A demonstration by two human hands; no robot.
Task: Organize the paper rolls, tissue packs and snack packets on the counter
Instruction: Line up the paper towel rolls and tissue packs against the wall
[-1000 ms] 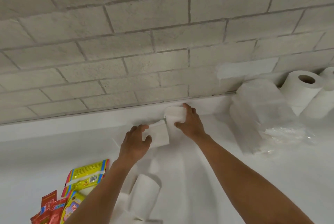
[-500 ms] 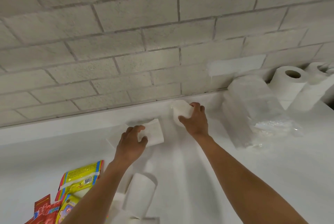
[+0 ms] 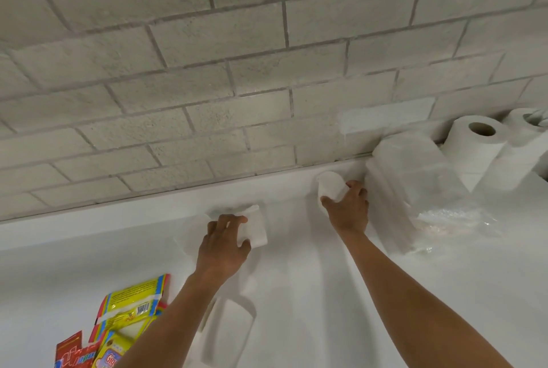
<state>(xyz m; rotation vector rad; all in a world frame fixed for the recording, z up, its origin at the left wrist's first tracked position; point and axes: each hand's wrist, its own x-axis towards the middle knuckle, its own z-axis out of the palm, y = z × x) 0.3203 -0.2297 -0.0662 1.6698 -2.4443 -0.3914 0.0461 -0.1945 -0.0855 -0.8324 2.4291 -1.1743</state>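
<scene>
My left hand (image 3: pixel 224 244) grips a small white tissue pack (image 3: pixel 255 228) lying on the white counter (image 3: pixel 326 293). Further right, my right hand (image 3: pixel 348 210) holds a second white tissue pack (image 3: pixel 330 185) just left of a plastic-wrapped bundle of paper (image 3: pixel 412 177) by the wall. Two bare paper rolls (image 3: pixel 477 142) stand behind that bundle at the far right. Another white roll (image 3: pixel 228 335) lies near my left forearm. Yellow snack packets (image 3: pixel 130 311) and red snack packets (image 3: pixel 71 350) sit at the lower left.
A grey brick wall (image 3: pixel 237 71) rises directly behind the counter's raised back edge (image 3: pixel 148 207). Loose clear plastic wrap (image 3: pixel 456 219) spreads out in front of the wrapped bundle.
My right hand has carried its tissue pack rightwards, close to the wrapped bundle. My left hand has stayed on its pack, so the two packs are now well apart.
</scene>
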